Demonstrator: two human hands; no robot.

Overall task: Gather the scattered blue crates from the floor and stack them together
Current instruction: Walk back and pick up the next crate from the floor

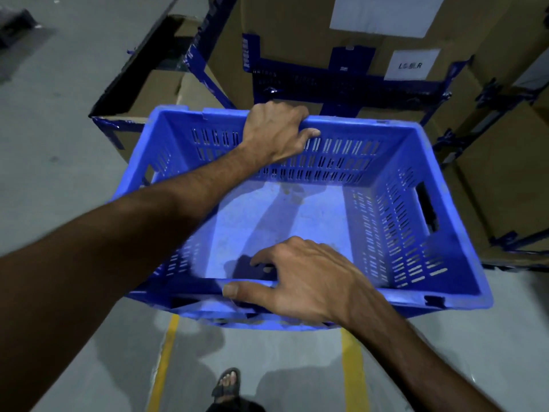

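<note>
A crate [297,221] is held above the floor [59,144], between the two hands. Its far rim is gripped by the left hand [276,129], whose forearm is stretched across the crate from the left; its near rim is gripped by the right hand [303,281]. Behind the crate, cardboard boxes [297,31] are stacked, with more boxes to its right. Two floor lines [352,370] run beneath the crate toward the viewer, and a sandalled foot [227,382] is placed between them.

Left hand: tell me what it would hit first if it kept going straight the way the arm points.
The left hand grips the far rim of the blue crate. Straight beyond it stand the stacked cardboard boxes, probably the first contact, though depth is unclear.
</note>
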